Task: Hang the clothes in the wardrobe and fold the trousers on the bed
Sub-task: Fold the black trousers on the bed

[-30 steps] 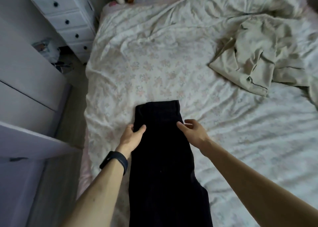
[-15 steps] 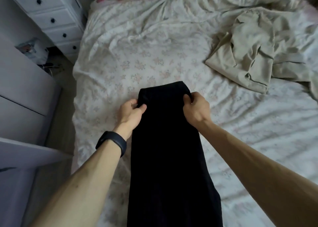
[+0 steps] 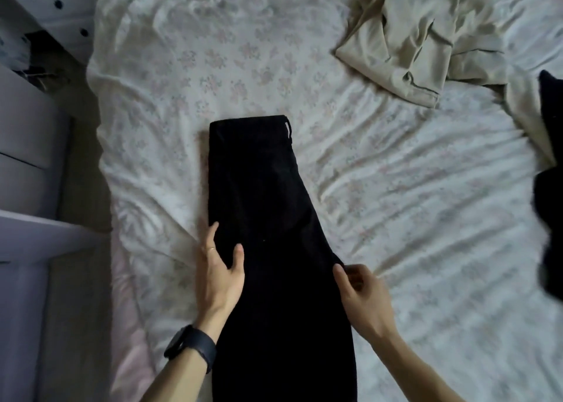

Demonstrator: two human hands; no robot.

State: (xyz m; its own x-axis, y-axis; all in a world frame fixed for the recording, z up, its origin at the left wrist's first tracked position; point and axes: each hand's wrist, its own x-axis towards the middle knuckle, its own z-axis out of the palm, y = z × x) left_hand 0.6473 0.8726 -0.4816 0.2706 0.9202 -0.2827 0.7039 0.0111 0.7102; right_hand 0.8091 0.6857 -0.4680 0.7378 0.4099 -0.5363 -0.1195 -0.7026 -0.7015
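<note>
In the centre of the frame, the black trousers (image 3: 262, 218) lie flat and lengthwise on the flowered bed (image 3: 396, 188), waistband uppermost. They look soft, limp and light, so they are best taken at both side edges at once. The left hand (image 3: 217, 267) rests spread on their left edge and the right hand (image 3: 364, 295) pinches the right edge, whereas half a second ago both gripped the waistband corners.

The long black cloth trousers (image 3: 268, 218) look matt, with no sheen. Under them the white floral-print bed sheet (image 3: 426, 218) is thin, soft cloth, heavily creased. At 1 o'clock the crumpled beige cloth garment (image 3: 405, 42) appears smoother and crisper. At 7 o'clock the black wristband (image 3: 195, 348) has a dull, rubbery finish.
</note>
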